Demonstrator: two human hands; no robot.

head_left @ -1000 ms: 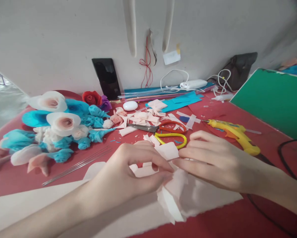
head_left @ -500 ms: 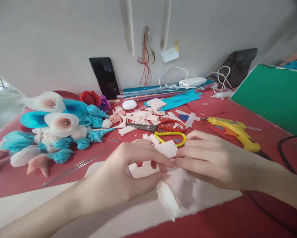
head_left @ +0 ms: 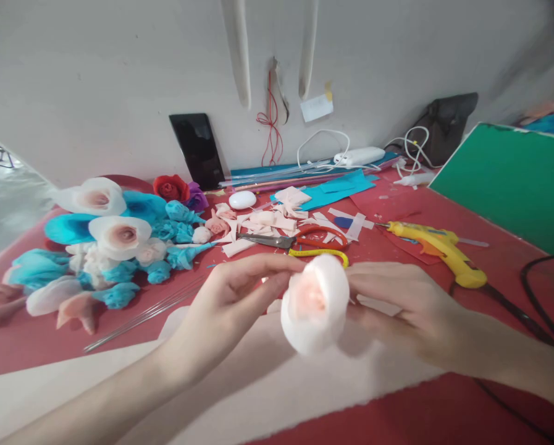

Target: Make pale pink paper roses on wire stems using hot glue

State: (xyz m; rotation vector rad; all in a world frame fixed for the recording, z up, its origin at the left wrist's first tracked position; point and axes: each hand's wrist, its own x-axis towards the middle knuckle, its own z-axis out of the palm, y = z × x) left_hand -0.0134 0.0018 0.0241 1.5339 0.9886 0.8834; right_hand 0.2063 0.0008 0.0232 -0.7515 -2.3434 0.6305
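Observation:
A white paper flower (head_left: 316, 303) with a pale pink centre faces me between my hands, raised above a sheet of pale paper (head_left: 239, 383). My left hand (head_left: 239, 303) closes on the flower's left edge, thumb and forefinger pinched near its rim. On the other side my right hand (head_left: 397, 303) has its fingers bent behind the bloom, closed on it; their tips are partly hidden. Just beyond lie scissors (head_left: 320, 238) with one red and one yellow handle loop, among pale pink paper scraps (head_left: 262, 219).
At left is a heap of blue, white and pink paper flowers (head_left: 119, 235) beside thin metal wires (head_left: 142, 315). A yellow glue gun (head_left: 434, 244) with a black cord lies at right, near a green board (head_left: 503, 185). A phone (head_left: 197, 151) leans on the wall.
The flower has been turned up so its open face points toward me, where its side showed before. My hands have moved apart to either side of it.

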